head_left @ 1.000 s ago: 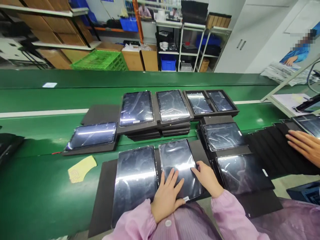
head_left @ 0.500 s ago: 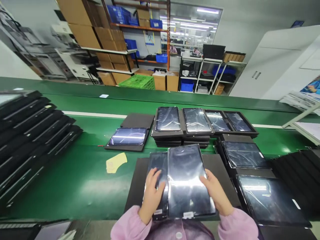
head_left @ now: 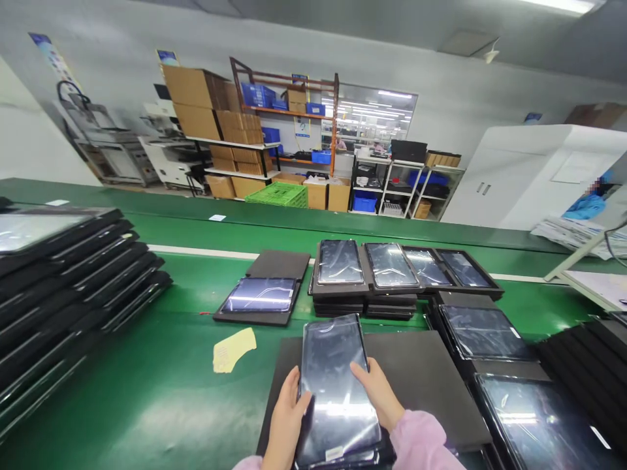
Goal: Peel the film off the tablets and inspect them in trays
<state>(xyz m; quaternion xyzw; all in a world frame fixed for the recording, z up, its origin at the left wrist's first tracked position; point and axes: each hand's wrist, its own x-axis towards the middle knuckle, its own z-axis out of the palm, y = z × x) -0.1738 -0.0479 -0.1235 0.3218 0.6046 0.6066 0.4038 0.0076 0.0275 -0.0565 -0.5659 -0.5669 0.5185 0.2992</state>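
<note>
A dark tablet screen (head_left: pixel 336 385) in shiny clear film lies on top of at least one more, their lower edges showing near the bottom of the view. My left hand (head_left: pixel 287 414) grips the left edge, with the thumb over the front. On the right edge is my right hand (head_left: pixel 379 395), its thumb also on the glass and its fingers partly hidden. Beneath the screens is a flat black foam board (head_left: pixel 416 372), which extends to the right. The undersides of the held screens are hidden.
Foam trays with screens (head_left: pixel 340 262) are stacked behind my hands. More screens (head_left: pixel 539 414) lie at the right. A single screen (head_left: pixel 259 295) rests on a tray at the left, near a yellow paper piece (head_left: pixel 234 350). A tall black stack (head_left: pixel 73 281) stands far left.
The two screens, partly side by side before, now lie one over the other. My hands have come closer together around them. The camera has tilted up.
</note>
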